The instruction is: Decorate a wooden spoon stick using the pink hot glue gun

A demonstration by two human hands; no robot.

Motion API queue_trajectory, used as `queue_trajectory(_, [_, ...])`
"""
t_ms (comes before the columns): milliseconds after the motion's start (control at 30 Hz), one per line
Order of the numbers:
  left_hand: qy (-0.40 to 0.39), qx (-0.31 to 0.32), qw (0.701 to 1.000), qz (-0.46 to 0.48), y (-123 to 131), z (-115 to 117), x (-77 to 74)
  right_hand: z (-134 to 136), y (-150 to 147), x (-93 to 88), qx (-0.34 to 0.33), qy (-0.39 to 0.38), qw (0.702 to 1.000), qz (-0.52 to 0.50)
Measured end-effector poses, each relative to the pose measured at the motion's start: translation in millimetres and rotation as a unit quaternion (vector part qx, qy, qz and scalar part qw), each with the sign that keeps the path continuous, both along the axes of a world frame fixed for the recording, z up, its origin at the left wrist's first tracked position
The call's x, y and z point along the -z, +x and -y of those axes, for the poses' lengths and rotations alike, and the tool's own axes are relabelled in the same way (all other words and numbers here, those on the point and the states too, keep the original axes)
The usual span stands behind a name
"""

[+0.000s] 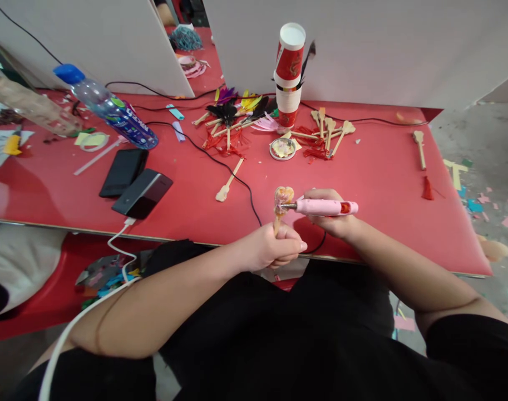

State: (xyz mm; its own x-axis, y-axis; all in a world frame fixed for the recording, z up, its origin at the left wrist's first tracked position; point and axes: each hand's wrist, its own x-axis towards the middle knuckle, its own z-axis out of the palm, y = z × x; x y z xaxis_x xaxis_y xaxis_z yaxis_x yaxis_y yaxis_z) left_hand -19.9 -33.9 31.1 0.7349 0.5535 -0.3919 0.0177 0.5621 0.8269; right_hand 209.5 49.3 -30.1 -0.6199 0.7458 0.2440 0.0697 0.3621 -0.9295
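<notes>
My left hand point(274, 248) is closed around the lower part of a small wooden stick point(276, 224). It stands upright, and its lobed head point(284, 195) is coated in pink and orange. My right hand point(331, 220) grips a pink soldering iron point(320, 208) that lies almost level. The metal tip reaches left to the lower part of the stick's head and appears to touch it. Beyond my hands sits a small round dish point(282, 148) holding something pale yellow. Another wooden stick point(222, 193) with a shaped head lies to the left.
Stacked red and white paper cups point(289, 61) stand near the white partition. Feathered sticks point(226, 120) and tasselled wooden sticks point(329, 128) lie around them. Left are a blue-capped bottle point(112, 108), a black phone-like device point(143, 192) and black cables. One tasselled stick point(420, 150) lies far right.
</notes>
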Motion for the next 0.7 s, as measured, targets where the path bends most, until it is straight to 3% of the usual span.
queue_trajectory(100, [-0.033, 0.004, 0.999, 0.013, 1, 0, -1.9, 1, 1, -6.1, 0.020, 0.030, 0.999, 0.028])
queue_trajectory(333, [-0.083, -0.010, 0.995, 0.054, 4, 0, -5.0, 5, 2, -9.7, 0.111, 0.227, 0.967, 0.007])
queue_trajectory(567, [-0.092, -0.007, 0.994, 0.061, 4, -2, -3.0, 7, 7, -9.3, 0.151, 0.227, 0.962, 0.026])
queue_trajectory(700, [-0.087, -0.001, 0.994, 0.065, 4, -3, -1.3, 3, 13, -12.8, 0.150, 0.268, 0.951, 0.014])
